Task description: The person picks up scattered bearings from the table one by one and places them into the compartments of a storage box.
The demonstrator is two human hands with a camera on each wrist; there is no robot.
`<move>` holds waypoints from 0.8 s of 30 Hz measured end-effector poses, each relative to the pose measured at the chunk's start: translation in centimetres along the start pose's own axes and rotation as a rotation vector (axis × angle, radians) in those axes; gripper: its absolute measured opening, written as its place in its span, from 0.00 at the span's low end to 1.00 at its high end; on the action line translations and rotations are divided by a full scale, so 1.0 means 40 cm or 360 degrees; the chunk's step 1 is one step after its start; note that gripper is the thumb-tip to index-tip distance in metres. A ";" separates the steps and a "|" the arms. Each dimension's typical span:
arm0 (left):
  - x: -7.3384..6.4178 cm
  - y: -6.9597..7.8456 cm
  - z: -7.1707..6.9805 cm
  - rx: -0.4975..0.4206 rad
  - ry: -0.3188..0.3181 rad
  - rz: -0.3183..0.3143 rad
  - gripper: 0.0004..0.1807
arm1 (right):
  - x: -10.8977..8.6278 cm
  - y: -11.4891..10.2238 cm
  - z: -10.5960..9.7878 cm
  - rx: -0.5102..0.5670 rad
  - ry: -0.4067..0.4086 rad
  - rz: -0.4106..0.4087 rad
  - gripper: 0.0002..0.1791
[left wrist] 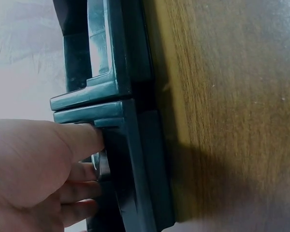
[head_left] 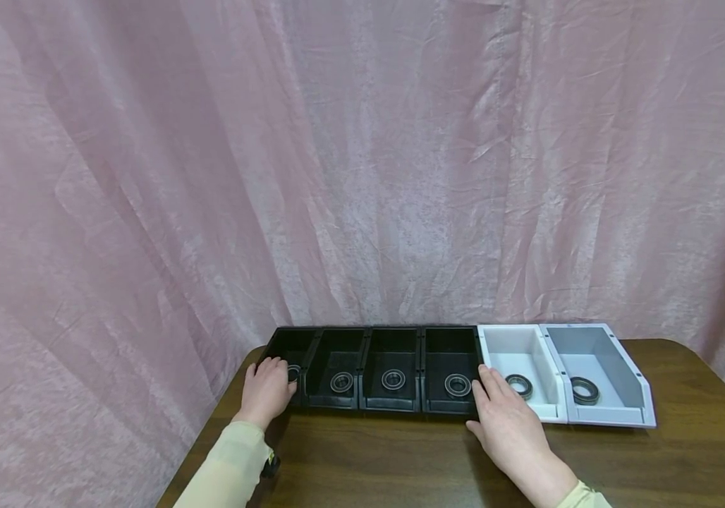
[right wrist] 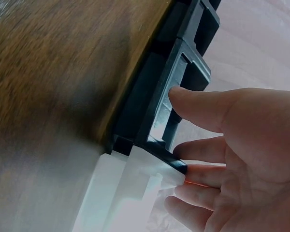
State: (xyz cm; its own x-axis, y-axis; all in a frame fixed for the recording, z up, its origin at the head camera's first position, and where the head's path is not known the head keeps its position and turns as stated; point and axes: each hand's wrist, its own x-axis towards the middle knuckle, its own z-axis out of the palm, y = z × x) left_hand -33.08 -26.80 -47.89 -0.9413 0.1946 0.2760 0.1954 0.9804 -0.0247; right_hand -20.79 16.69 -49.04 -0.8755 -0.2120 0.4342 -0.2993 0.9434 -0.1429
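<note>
In the head view my left hand (head_left: 266,391) is over the leftmost black bin (head_left: 290,340), partly covering a metal ring bearing (head_left: 295,370). The left wrist view shows the thumb (left wrist: 87,140) by the bin's rim and the bent fingers lower down, with a shiny bit of the bearing (left wrist: 103,165) beyond them. No firm hold on it shows. My right hand (head_left: 510,427) has its fingers extended where the rightmost black bin (head_left: 451,346) meets the white bin (head_left: 494,339). Its thumb is near the black bin's front lip in the right wrist view. Nothing is held there.
The row continues with two more black bins (head_left: 345,343) and a grey bin (head_left: 591,340) at the right end. Single bearings (head_left: 393,379) lie in the bins. The bins stand on a wooden table (head_left: 369,466), before a pink curtain (head_left: 375,176).
</note>
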 end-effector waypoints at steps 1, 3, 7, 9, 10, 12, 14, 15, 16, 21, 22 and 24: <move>0.002 0.001 0.001 0.0002 -0.0002 0.0000 0.19 | -0.001 0.000 0.000 0.0001 -0.0002 0.0001 0.35; 0.007 0.000 0.004 0.0005 -0.0012 -0.0002 0.18 | -0.001 0.001 0.001 -0.0001 -0.0009 0.0002 0.35; 0.017 -0.005 0.011 -0.0013 -0.0062 -0.0031 0.17 | -0.001 0.001 0.001 0.0004 -0.0036 0.0016 0.35; 0.022 -0.008 0.014 -0.0021 -0.0090 -0.0045 0.16 | 0.000 0.001 0.001 0.0008 -0.0050 0.0022 0.34; 0.024 -0.009 0.015 -0.0024 -0.0102 -0.0050 0.16 | 0.000 0.001 0.001 0.0010 -0.0053 0.0024 0.34; 0.028 -0.010 0.015 -0.0024 -0.0120 -0.0054 0.16 | 0.001 0.001 0.000 0.0009 -0.0052 0.0023 0.34; 0.031 -0.009 0.015 -0.0021 -0.0133 -0.0055 0.16 | 0.000 0.001 0.001 -0.0001 -0.0038 0.0017 0.34; 0.033 -0.008 0.015 -0.0020 -0.0140 -0.0059 0.16 | 0.000 0.002 0.001 -0.0007 -0.0029 0.0011 0.34; 0.034 -0.007 0.014 -0.0019 -0.0148 -0.0065 0.16 | -0.001 0.002 0.002 -0.0013 -0.0020 0.0007 0.34; 0.037 0.001 0.009 -0.0026 -0.0186 -0.0101 0.14 | -0.002 0.003 0.005 -0.0012 -0.0001 -0.0005 0.33; 0.037 0.003 0.007 -0.0026 -0.0193 -0.0103 0.14 | -0.002 0.003 0.005 -0.0009 -0.0002 -0.0004 0.33; 0.040 0.004 0.008 -0.0029 -0.0217 -0.0113 0.13 | -0.002 0.003 0.005 -0.0001 -0.0004 -0.0003 0.33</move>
State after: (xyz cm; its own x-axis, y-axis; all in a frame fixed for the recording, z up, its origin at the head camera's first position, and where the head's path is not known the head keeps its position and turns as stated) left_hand -34.63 -26.32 -47.76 -0.9813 0.1281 0.1434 0.1306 0.9914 0.0080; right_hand -20.86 16.77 -49.27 -0.8759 -0.2142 0.4323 -0.3006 0.9432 -0.1418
